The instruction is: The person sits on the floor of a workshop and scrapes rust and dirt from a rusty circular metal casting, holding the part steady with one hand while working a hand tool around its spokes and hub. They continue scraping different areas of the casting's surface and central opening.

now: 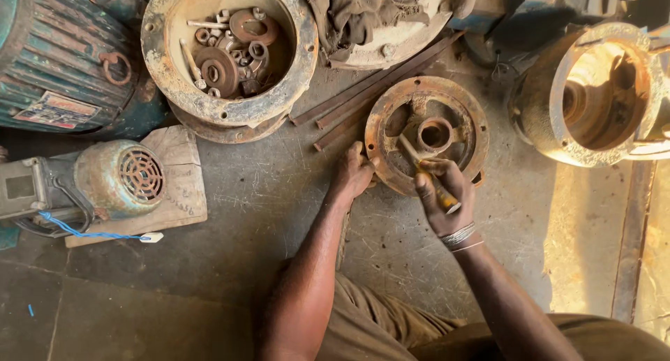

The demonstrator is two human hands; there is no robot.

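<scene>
Where the big teal motor [59, 50] fills the upper left corner, a rectangular plate [49, 113] in red, pale and blue sits low on its ribbed side; its print is too small to make out. Below it a smaller motor [105, 179] with a round grilled end lies on a wooden board [181, 186], with a blue cord [84, 232] looping from it to a white tag end.

The rusty end cover [427, 134], a ring with spokes and a central hub, lies flat on the floor [265, 214] at centre right. The left hand [352, 176] rests on its lower left rim, fingers curled over the edge, so its grip is on the cover itself. The right hand [441, 200] lies over the lower part of the cover, its grip closed around a yellow-handled screwdriver [429, 176] whose shaft slants up and left toward the hub. Silver bangles [458, 235] circle the right wrist.

Just above and left of the cover lie two long flat bars [370, 89], angled across the floor. Further left, a rusty round housing [229, 50] holds washers, nuts and bolts. A dirty rag [356, 15] is heaped in a pale shell at top centre. At the right edge another housing [600, 92] lies on its side in warm sunlight.

The floor is grey concrete, scratched and dusty, with a sunlit strip along the right. The person's knees in brown trousers [391, 329] show at the bottom.
</scene>
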